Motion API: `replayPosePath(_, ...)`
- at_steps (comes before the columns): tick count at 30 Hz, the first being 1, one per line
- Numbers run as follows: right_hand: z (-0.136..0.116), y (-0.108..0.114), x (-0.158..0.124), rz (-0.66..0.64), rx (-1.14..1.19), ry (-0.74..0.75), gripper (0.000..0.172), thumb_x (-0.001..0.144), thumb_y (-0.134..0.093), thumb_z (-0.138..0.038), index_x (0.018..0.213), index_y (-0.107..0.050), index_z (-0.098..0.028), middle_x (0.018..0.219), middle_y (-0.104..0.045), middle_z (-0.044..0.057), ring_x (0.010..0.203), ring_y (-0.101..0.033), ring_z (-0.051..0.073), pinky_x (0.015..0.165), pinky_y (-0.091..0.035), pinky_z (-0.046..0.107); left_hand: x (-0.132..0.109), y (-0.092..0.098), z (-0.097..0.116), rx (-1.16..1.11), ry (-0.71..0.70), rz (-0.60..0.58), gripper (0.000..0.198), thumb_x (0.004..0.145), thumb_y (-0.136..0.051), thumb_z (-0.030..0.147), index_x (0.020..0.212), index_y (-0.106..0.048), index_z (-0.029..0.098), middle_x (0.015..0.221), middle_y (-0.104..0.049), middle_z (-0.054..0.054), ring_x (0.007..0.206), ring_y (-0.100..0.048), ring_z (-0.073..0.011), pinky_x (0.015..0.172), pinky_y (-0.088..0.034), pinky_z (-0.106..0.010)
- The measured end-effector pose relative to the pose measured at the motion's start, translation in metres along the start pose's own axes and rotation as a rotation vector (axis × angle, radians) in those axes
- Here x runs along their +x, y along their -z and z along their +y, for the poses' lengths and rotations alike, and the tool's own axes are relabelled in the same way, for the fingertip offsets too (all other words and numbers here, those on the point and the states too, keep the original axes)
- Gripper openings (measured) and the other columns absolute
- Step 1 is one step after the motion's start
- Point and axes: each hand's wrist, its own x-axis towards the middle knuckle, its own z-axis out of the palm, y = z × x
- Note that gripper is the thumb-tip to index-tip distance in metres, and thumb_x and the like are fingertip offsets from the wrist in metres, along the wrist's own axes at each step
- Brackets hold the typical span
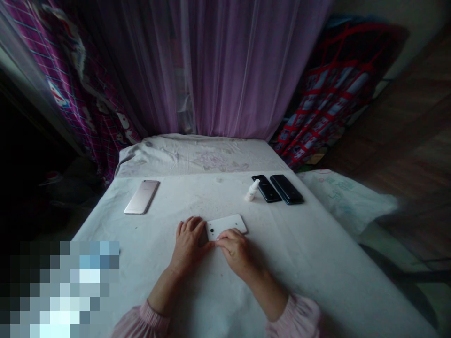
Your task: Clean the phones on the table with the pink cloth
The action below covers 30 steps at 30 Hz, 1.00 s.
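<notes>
A white smartphone (227, 223) lies back side up on the white-covered table, its camera toward the left end. Around that left end, my left hand (189, 241) grips the phone, fingers at the far side and thumb at the near edge. My right hand (235, 249) is closed, its fingers curled and pinched together over the phone's near edge, beside the left thumb. Whatever the right fingers hold is hidden. Part of the phone's near side is covered by the right hand.
A rose-gold smartphone (142, 197) lies at the left. Toward the back right stand a small white spray bottle (252, 190), a black phone (268, 189) and another dark phone (287, 189). Purple curtains (225, 70) hang behind the table. A white plastic bag (345, 197) sits beyond the right edge.
</notes>
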Motion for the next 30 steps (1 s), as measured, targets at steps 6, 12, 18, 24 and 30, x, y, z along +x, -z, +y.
replayPosePath(6, 0.035, 0.022, -0.012, 0.082, 0.021, -0.087, 0.029, 0.079, -0.054, -0.004, 0.079, -0.074, -0.025, 0.082, -0.069, 0.002, 0.080, -0.063, 0.016, 0.074, -0.052, 0.028, 0.000, -0.001, -0.001, 0.006, 0.007, 0.005, 0.053, 0.074, -0.072, 0.039, 0.121, -0.058, 0.021, 0.129, -0.056, -0.013, 0.124, -0.046, -0.0337, 0.106, -0.028, -0.057)
replayPosePath(12, 0.067, 0.050, -0.014, 0.188, -0.053, -0.297, 0.022, 0.083, -0.053, -0.019, 0.082, -0.075, -0.024, 0.084, -0.071, 0.004, 0.077, -0.066, 0.018, 0.071, -0.054, 0.029, 0.001, 0.000, -0.001, -0.003, 0.000, -0.011, 0.053, 0.073, -0.072, 0.038, 0.121, -0.058, 0.020, 0.130, -0.056, -0.014, 0.124, -0.046, -0.0331, 0.107, -0.027, -0.057)
replayPosePath(18, 0.063, 0.036, 0.018, 0.159, -0.126, -0.285, 0.023, 0.086, -0.051, -0.021, 0.087, -0.074, -0.023, 0.088, -0.070, 0.005, 0.080, -0.065, 0.018, 0.074, -0.051, 0.027, -0.001, -0.001, -0.001, 0.008, -0.004, -0.008, 0.058, 0.076, -0.069, 0.037, 0.129, -0.053, 0.020, 0.131, -0.055, -0.014, 0.126, -0.044, -0.0328, 0.108, -0.025, -0.057)
replayPosePath(24, 0.066, 0.023, 0.016, 0.119, -0.173, -0.241, 0.026, 0.086, -0.048, -0.015, 0.086, -0.073, -0.022, 0.085, -0.069, 0.006, 0.080, -0.063, 0.018, 0.075, -0.050, 0.027, -0.002, 0.002, 0.005, 0.026, -0.055, -0.038, 0.052, 0.079, -0.065, 0.031, 0.130, -0.052, 0.029, 0.136, -0.053, -0.011, 0.129, -0.042, -0.0332, 0.107, -0.022, -0.062)
replayPosePath(30, 0.066, 0.021, 0.007, 0.188, -0.131, -0.240, 0.028, 0.086, -0.046, -0.016, 0.087, -0.074, -0.021, 0.089, -0.068, 0.007, 0.081, -0.063, 0.017, 0.076, -0.052, 0.027, 0.004, -0.002, 0.022, 0.022, -0.111, -0.024, 0.051, 0.082, -0.064, 0.039, 0.128, -0.052, 0.022, 0.137, -0.053, -0.013, 0.130, -0.041, -0.0333, 0.110, -0.016, -0.063)
